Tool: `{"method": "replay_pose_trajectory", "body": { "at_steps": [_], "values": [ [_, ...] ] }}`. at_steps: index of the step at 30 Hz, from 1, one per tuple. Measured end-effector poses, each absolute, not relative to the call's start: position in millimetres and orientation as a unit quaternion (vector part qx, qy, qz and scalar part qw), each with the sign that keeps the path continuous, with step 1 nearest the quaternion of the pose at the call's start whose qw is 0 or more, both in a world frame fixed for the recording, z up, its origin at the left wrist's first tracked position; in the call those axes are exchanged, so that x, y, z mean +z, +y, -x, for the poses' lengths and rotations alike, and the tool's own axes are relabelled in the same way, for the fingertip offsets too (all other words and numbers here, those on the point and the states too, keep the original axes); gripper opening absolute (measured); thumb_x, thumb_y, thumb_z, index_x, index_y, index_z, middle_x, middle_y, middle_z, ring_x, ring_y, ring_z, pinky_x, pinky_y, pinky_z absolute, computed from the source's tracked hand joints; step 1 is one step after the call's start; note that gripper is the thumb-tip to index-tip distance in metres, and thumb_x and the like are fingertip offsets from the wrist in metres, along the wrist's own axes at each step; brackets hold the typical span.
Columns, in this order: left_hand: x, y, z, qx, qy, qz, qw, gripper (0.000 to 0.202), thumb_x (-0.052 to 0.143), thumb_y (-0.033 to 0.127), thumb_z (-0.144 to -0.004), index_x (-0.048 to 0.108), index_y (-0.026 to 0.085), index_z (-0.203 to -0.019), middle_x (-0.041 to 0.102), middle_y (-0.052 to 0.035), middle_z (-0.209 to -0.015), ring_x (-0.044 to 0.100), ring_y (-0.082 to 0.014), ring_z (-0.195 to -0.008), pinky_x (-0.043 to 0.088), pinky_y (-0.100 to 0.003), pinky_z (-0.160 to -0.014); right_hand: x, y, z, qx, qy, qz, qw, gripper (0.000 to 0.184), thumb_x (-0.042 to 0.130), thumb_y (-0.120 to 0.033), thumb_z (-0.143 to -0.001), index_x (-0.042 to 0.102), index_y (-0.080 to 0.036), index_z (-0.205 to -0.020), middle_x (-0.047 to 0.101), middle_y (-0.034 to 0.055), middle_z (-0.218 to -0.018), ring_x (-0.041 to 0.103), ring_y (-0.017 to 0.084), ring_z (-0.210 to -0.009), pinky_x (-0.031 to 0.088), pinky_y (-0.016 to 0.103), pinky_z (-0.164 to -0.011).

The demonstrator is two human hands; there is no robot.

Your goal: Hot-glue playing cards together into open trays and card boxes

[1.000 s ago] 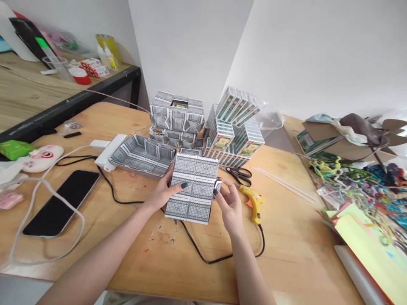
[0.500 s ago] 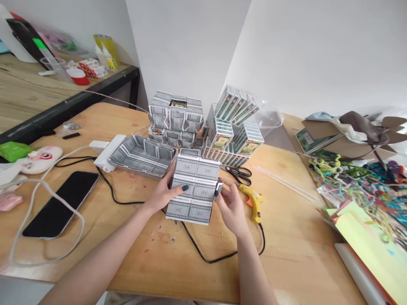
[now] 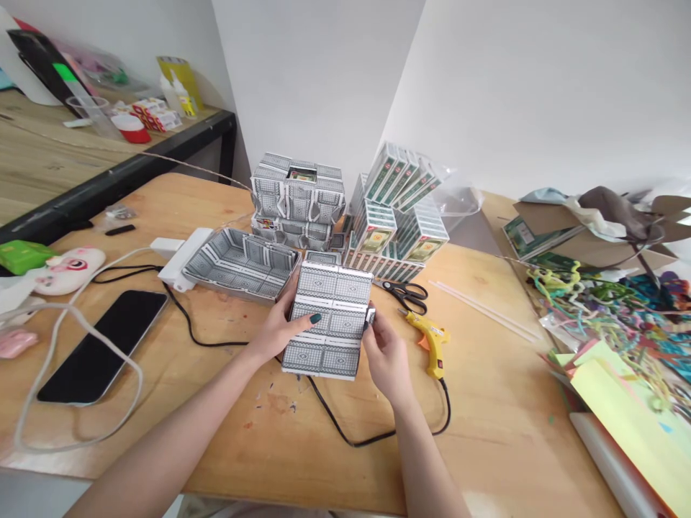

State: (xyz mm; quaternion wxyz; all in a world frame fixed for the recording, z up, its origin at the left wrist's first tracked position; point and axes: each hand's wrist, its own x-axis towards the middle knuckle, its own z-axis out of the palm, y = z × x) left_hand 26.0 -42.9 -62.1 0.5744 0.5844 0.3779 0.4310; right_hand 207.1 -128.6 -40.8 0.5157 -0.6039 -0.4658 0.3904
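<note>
A panel of joined playing cards [image 3: 329,324], backs showing, is held up over the table in front of me. My left hand [image 3: 283,327] grips its left edge, thumb lying across the front and the other fingers hidden behind. At its right edge, my right hand [image 3: 386,352] pinches a small white folded card piece [image 3: 370,316] against the panel. An open tray made of cards [image 3: 242,266] sits just behind to the left. Farther back stands a stacked structure of cards [image 3: 299,191]. Right of my right hand lies a yellow glue gun [image 3: 432,342].
Black-handled scissors [image 3: 406,293] and clear glue sticks [image 3: 483,309] lie on the right. Boxed card decks [image 3: 396,216] are stacked behind. A phone [image 3: 105,345], a white cable [image 3: 80,316] and a power strip [image 3: 186,257] occupy the left. A black cord [image 3: 372,439] crosses the front.
My right hand has turned slightly and closed in on the panel's right edge, with the small card piece shifting a little left. My left hand and the panel stay nearly still.
</note>
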Motion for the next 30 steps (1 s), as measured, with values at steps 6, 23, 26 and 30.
{"method": "replay_pose_trajectory", "body": {
  "at_steps": [6,23,26,30],
  "values": [
    [-60,-44,-27,0.412,0.378,-0.554,0.617,0.077,0.072,0.044,-0.066,0.045,0.018,-0.133,0.054,-0.0120,-0.131,0.043,-0.0354,-0.125,0.038,-0.047,-0.101,-38,-128,-206,0.409,-0.460,0.581,0.533,0.032,0.048,-0.035,-0.086,0.057,-0.019,-0.112,0.064,0.0070,-0.114,0.059,0.021,-0.106,0.046,0.034,-0.092],
    [-61,-45,-28,0.407,0.368,-0.551,0.629,0.074,0.072,0.043,-0.066,0.046,0.018,-0.130,0.056,-0.0122,-0.129,0.044,-0.0356,-0.123,0.041,-0.046,-0.099,-37,-133,-196,0.358,-0.430,0.633,0.535,0.029,0.047,-0.033,-0.084,0.061,-0.017,-0.104,0.069,0.0079,-0.095,0.065,0.021,-0.085,0.053,0.034,-0.077],
    [-60,-46,-28,0.407,0.371,-0.550,0.628,0.077,0.072,0.045,-0.065,0.045,0.017,-0.132,0.057,-0.0131,-0.127,0.046,-0.0363,-0.122,0.042,-0.047,-0.097,-36,-134,-195,0.341,-0.430,0.644,0.533,0.027,0.046,-0.032,-0.084,0.062,-0.017,-0.100,0.070,0.0073,-0.093,0.065,0.021,-0.084,0.053,0.033,-0.074],
    [-58,-47,-27,0.407,0.370,-0.554,0.625,0.079,0.073,0.043,-0.065,0.043,0.018,-0.133,0.052,-0.0123,-0.132,0.044,-0.0358,-0.123,0.041,-0.046,-0.099,-35,-135,-193,0.320,-0.430,0.661,0.525,0.027,0.045,-0.032,-0.084,0.062,-0.017,-0.098,0.070,0.0072,-0.091,0.065,0.020,-0.080,0.052,0.029,-0.070]
  ]
}}
